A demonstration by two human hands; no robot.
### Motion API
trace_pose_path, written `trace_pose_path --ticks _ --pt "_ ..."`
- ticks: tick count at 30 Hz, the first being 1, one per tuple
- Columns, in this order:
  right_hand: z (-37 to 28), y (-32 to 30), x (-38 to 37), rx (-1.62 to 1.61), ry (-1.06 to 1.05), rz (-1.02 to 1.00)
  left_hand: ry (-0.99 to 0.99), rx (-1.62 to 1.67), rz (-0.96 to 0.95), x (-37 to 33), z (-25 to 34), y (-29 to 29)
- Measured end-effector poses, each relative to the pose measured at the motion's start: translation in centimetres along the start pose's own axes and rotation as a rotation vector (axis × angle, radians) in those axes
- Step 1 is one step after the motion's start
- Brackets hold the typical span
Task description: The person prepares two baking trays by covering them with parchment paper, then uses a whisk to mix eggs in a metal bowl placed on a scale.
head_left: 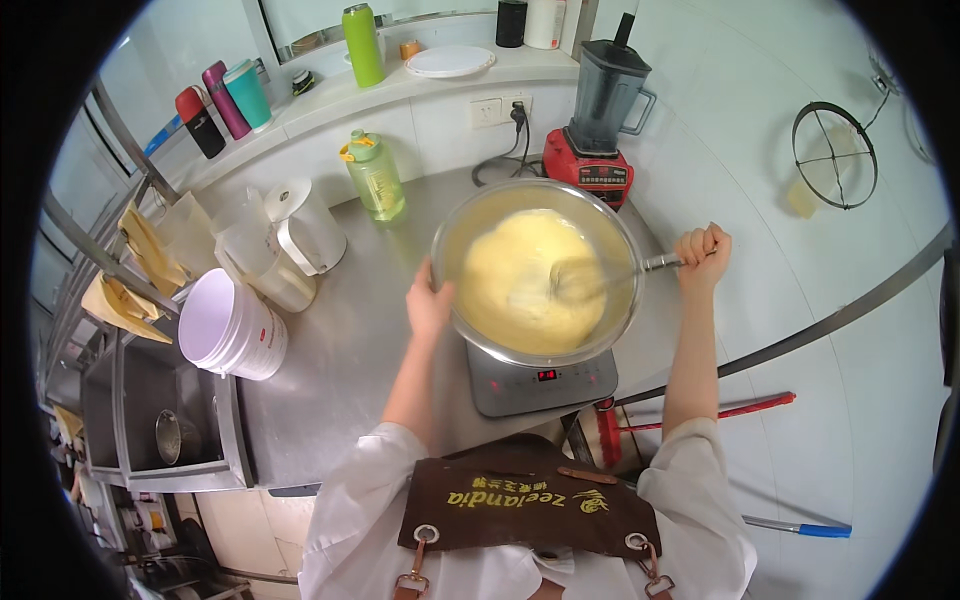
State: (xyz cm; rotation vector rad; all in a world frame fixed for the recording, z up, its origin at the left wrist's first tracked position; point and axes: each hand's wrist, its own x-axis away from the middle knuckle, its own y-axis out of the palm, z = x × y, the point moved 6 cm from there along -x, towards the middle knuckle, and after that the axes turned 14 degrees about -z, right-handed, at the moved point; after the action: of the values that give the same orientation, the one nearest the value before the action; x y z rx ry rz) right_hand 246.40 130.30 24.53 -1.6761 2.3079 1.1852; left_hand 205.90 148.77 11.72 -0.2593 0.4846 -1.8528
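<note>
A wide steel mixing bowl (628, 300) stands on a black induction cooktop (540, 388) whose red display is lit. Pale yellow batter or cream (520, 250) fills its lower part. My right hand (704, 256) is closed around the handle of a wire whisk (655, 263); the whisk's head sits in the yellow mix and looks blurred. At the bowl's left side, my left hand (430, 302) grips the rim, its fingers partly hidden by the bowl's wall.
Behind the bowl is a red-based blender (588, 165). A green water bottle (375, 180), a white kettle (305, 225), clear jugs (262, 255) and a white bucket (235, 325) stand left. A sink (165, 400) lies beyond the bucket. Bottles line the shelf (400, 90).
</note>
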Motion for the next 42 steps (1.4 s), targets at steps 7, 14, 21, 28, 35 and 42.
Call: trace_pose_path --ticks 7,14,21,28,35,42 --pt "7.3 4.3 2.4 -0.188 0.091 0.011 0.000 -0.019 -0.005 -0.7 -0.6 -0.4" --pt "-0.9 1.6 0.0 0.118 -0.134 0.037 -0.061 0.035 -0.036 0.6 2.2 -0.4" --pt "4.4 5.1 1.8 -0.143 0.095 -0.162 -0.038 -0.004 -0.017 -0.1 0.9 -1.0" --pt "1.4 0.7 0.7 0.115 -0.233 0.122 0.004 0.053 -0.008 0.3 2.3 0.0" --pt "1.8 3.8 2.8 -0.066 0.094 -0.040 -0.010 0.002 -0.010 0.0 0.2 -0.3" --pt "2.2 2.0 2.4 0.085 -0.171 0.158 0.000 0.048 -0.007 0.2 1.7 -0.2"
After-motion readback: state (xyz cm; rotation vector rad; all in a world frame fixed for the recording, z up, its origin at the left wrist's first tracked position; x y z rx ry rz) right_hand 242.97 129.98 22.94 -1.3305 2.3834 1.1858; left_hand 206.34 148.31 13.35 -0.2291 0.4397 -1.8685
